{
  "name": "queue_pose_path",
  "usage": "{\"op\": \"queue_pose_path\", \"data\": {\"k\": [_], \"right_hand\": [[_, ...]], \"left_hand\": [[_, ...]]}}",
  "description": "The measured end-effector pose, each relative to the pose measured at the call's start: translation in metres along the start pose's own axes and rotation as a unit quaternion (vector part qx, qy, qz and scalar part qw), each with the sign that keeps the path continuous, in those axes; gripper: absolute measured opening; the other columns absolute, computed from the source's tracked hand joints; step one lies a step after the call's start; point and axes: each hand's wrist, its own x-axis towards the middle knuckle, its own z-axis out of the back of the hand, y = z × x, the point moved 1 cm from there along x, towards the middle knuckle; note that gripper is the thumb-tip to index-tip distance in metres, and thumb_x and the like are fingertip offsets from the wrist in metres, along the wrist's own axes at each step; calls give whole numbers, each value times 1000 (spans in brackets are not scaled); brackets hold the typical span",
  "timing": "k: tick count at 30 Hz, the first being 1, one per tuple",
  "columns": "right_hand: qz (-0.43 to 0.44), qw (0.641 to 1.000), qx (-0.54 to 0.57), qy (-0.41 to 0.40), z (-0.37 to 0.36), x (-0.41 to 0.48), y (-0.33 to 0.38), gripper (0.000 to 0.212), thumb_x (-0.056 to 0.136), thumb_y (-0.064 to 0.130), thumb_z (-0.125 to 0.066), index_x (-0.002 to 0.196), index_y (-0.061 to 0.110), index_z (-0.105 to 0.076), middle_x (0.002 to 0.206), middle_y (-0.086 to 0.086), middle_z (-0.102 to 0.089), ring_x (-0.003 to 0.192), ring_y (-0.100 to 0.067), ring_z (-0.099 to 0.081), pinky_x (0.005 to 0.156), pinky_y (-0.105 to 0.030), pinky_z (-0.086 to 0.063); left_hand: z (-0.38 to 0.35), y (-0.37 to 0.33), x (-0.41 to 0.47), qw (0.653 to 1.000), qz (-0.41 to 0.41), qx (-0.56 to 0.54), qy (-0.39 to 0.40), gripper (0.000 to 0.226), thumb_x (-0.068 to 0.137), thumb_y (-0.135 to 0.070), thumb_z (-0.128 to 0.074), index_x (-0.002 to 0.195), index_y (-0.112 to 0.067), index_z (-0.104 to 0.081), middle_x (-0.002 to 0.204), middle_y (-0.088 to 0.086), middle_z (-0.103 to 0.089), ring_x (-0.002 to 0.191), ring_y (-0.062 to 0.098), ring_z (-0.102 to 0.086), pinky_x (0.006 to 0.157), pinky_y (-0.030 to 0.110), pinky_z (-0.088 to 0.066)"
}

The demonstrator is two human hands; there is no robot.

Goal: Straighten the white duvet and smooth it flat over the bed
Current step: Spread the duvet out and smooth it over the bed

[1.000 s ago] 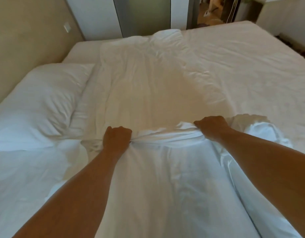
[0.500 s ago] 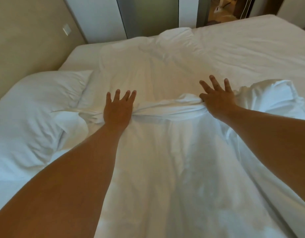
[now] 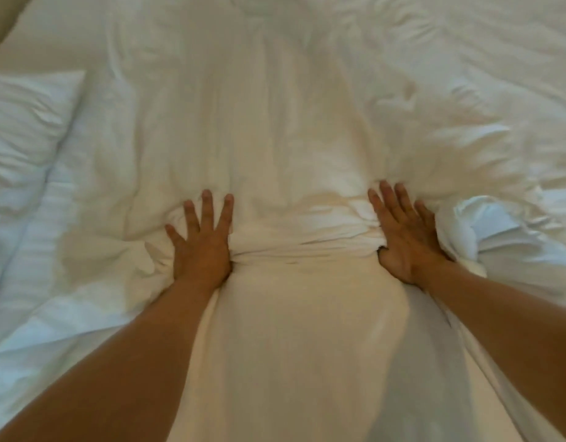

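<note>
Both palms flat, fingers spread: left hand [image 3: 201, 247] and right hand [image 3: 402, 240] press white duvet [image 3: 275, 138] on bed, bunched ridge [image 3: 307, 244] btwn them. Pillow [image 3: 23, 129] far left.

Low duvet [image 3: 275, 106] open beyond the bunched ridge [image 3: 304, 242]
Left of the ridge a pillow [image 3: 23, 129] rises in the way; just right of it a puffed-up fold [image 3: 476, 224] stands high.
</note>
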Motion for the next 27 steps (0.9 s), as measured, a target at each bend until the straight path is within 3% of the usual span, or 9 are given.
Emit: {"op": "queue_pose_path", "data": {"k": [8,11,14,17,20,23,25,27], "right_hand": [[11,1000,14,-5,8,6,-1,104,75,31,-53,152,30,16,160,4,22,147,-19,20,119,-42,5],[9,1000,20,-12,0,1,-3,101,78,28,-55,153,31,12,160,5,21,147,-19,19,119,-41,7],[6,999,15,-37,-2,-1,-2,94,83,30,-52,154,32,10,161,5,18,148,-18,17,118,-39,6],[-24,998,-20,-58,6,-2,2,85,89,41,-46,154,31,8,162,5,14,149,-21,11,120,-42,0],[-47,986,-35,-157,13,-36,8,81,88,47,-40,156,22,-2,163,-3,5,150,-26,3,119,-46,0],[36,962,-52,-267,12,-98,21,72,86,39,-37,152,13,-25,161,-10,-17,148,-29,-15,118,-49,-7],[112,951,-47,-284,10,-142,28,63,88,33,-38,148,14,-32,159,-8,-23,147,-25,-22,116,-46,-10],[158,957,-20,-242,8,-184,36,58,88,34,-35,144,20,-39,157,-5,-31,145,-23,-28,115,-41,-12]], "left_hand": [[17,-2,9,1000,3,7,16,99,89,-28,-50,145,-35,31,158,3,27,146,37,13,107,72,-9],[18,-3,3,999,9,39,13,93,91,-28,-47,147,-36,27,161,3,17,148,35,5,109,71,-5],[34,-11,-21,988,41,89,-121,81,95,-18,-40,151,-27,19,162,10,-8,148,31,-13,111,67,-7],[45,-31,-84,976,49,29,-212,78,94,-21,-41,154,-24,10,162,7,-8,149,26,-12,115,62,-7],[24,-54,-174,987,62,-34,-146,66,92,-42,-25,155,-31,-7,162,1,-14,148,23,-15,115,58,-12],[4,-54,-201,993,88,-35,-63,61,94,-43,-12,154,-35,-1,163,-1,-5,149,22,-5,117,57,-5],[9,-61,-194,993,106,-44,-10,61,96,-43,-15,153,-35,4,163,-2,5,149,23,3,116,57,2],[16,-70,-200,991,121,-30,48,66,96,-49,-17,153,-31,9,162,-1,14,148,25,10,115,59,6]]}}
